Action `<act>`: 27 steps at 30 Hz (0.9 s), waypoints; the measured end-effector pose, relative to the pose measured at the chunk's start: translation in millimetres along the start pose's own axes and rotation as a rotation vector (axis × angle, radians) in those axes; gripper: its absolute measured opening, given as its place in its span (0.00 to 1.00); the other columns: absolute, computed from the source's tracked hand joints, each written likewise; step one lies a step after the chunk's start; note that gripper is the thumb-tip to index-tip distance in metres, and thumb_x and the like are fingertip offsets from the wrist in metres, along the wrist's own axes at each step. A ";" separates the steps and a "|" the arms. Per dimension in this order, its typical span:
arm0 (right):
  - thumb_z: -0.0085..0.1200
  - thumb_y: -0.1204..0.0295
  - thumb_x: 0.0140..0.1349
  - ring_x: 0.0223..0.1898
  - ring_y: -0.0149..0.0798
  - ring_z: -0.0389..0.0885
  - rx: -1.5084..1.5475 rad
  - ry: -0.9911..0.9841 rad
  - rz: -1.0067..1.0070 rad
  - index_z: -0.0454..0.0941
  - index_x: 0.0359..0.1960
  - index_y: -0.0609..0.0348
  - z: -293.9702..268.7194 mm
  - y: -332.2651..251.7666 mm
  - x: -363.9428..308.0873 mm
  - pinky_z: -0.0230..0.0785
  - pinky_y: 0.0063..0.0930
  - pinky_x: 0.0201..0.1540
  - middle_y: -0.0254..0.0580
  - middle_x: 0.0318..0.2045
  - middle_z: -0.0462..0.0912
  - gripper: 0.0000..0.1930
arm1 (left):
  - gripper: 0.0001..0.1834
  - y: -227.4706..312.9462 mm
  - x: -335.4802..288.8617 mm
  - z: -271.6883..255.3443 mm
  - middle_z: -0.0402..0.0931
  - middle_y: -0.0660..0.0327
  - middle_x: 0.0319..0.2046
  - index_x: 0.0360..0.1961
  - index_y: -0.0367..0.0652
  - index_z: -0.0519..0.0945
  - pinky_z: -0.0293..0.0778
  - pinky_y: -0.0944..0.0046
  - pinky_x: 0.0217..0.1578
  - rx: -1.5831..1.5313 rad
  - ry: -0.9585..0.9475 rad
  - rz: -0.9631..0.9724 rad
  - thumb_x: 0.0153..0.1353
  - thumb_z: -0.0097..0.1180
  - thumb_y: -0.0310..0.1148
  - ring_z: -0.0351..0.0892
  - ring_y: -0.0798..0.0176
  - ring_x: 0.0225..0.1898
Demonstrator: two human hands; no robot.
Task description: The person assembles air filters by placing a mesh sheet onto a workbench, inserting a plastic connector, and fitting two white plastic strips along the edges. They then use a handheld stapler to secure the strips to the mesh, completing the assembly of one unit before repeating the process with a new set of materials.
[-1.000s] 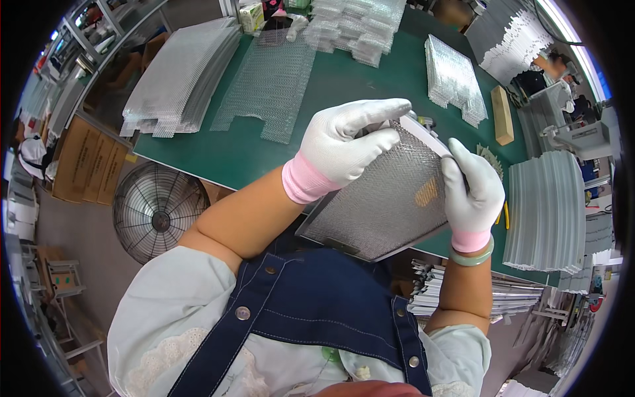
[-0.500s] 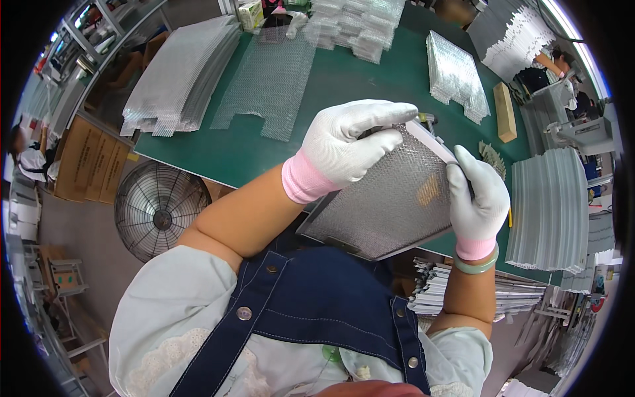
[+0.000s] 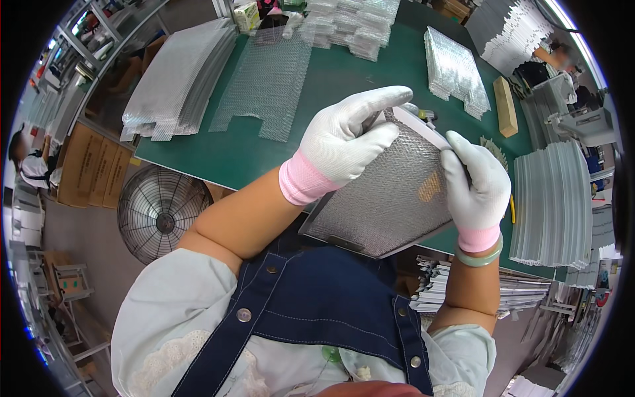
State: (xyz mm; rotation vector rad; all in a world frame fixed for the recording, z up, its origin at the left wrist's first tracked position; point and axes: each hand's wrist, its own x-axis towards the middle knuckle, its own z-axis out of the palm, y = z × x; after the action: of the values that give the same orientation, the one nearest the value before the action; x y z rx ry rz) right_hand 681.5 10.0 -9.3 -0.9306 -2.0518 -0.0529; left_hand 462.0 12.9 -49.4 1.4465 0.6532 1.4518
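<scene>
on the green table (image 3: 331,86): a tall stack of silvery mesh sheets (image 3: 175,79) at left, a single mesh sheet (image 3: 264,86) flat beside it; toward the right, a shorter shiny stack (image 3: 456,73), a wooden block (image 3: 505,109) and a large pile of pale grey sheets (image 3: 552,205).
around the table: a workshop with a grey floor, a round caged fan (image 3: 164,221) at left, cardboard boxes (image 3: 96,169) near it, and metal strips (image 3: 433,288) stacked below the tabletop.
mesh panel (image 3: 387,192): tilted, in front of the person's navy apron (image 3: 324,291), over the table's near edge.
panel's look: grey, finely textured mesh in a thin metal frame, a white strip along the far edge, a gold patch toward the right, a small dark tab on the near edge.
left hand (image 3: 350,142): white glove, pink cuff; thumb and fingers pinch the far left corner, forefinger stretched out.
right hand (image 3: 476,188): gloved alike; thumb and forefinger pinch the far right corner; the other fingers are mostly hidden.
</scene>
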 end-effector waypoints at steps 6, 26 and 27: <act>0.66 0.70 0.56 0.24 0.44 0.80 -0.112 -0.070 -0.070 0.82 0.42 0.58 6.8 8.1 -3.3 0.71 0.32 0.28 0.41 0.23 0.80 0.13 | 0.23 -14.9 -2.7 -9.5 0.77 0.56 0.51 0.59 0.37 0.70 0.74 0.70 0.48 -0.099 -0.100 -0.017 0.61 0.55 0.16 0.77 0.69 0.49; 0.57 0.79 0.65 0.38 0.24 0.77 0.345 0.560 0.280 0.79 0.51 0.69 -56.3 -35.1 -6.7 0.68 0.17 0.43 0.37 0.40 0.83 0.13 | 0.21 83.1 35.9 45.1 0.79 0.54 0.42 0.58 0.42 0.72 0.76 0.56 0.36 0.905 -0.103 0.765 0.68 0.51 0.40 0.82 0.49 0.36; 0.55 0.77 0.67 0.38 0.24 0.76 0.367 0.651 0.282 0.78 0.52 0.70 -59.1 -41.5 -3.7 0.68 0.17 0.45 0.38 0.42 0.83 0.14 | 0.18 85.6 49.8 50.4 0.79 0.55 0.37 0.53 0.42 0.73 0.75 0.56 0.33 0.870 -0.155 0.868 0.67 0.53 0.40 0.81 0.50 0.33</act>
State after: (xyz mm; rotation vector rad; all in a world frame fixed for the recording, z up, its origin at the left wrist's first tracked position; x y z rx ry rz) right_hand 697.5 -43.1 37.0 -0.8227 -1.2657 0.1499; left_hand 496.5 9.7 56.1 2.7339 0.6103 1.7344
